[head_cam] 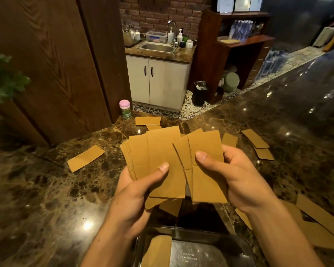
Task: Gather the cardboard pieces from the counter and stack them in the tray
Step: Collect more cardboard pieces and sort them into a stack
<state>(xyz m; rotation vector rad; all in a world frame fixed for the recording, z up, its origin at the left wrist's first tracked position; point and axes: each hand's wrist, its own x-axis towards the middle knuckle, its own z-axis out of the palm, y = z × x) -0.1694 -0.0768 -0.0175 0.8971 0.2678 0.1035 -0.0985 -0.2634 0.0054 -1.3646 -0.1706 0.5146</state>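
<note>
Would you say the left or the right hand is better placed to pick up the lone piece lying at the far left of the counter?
Left, probably. The lone piece lies to the left of the left hand, with bare counter between. The right hand would have to cross over.

No text, brand name or number can be read anywhere in this view. The metal tray (210,253) at the bottom edge has a few lines of small stamped lettering on its floor, too blurred to make out. The pink-lidded jar (125,109) at the back of the surface has a green label, also unreadable. White framed sheets (239,3) on the far shelf show no legible print.
</note>
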